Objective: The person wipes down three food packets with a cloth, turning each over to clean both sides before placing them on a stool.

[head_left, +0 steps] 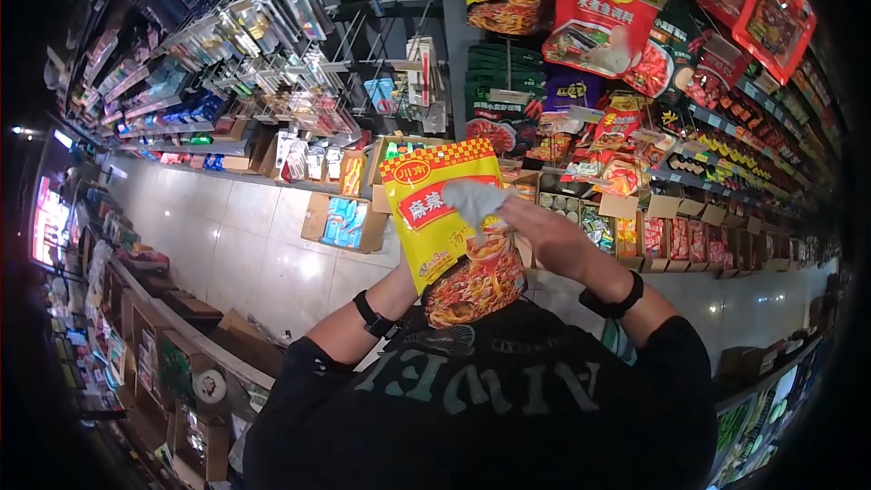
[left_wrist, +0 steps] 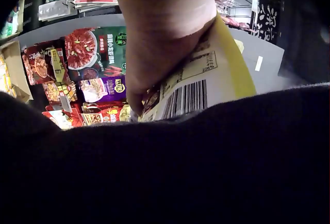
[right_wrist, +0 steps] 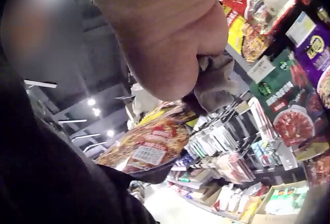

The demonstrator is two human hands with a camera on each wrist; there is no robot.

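- Black printed T-shirt (head_left: 490,399) fills the foreground, the shopper's chest just below both hands.
- Left hand (left_wrist: 160,38) grips a yellow plastic seasoning packet with a red label (head_left: 443,218) low down from behind, fingers closed on it. The packet stands upright above those fingers, in front of the chest.
- Right hand (head_left: 544,231) bunches a grey-white cloth (head_left: 472,200) in curled fingers and presses it on the packet's front, upper right.
- Red hanging packets (head_left: 599,18) crowd the pegs beyond the fingertips.
- Risk, as judged: a firm push of the cloth could fold the slick packet, or slide it out of the low one-handed grip onto the pale tiled floor (head_left: 245,245).
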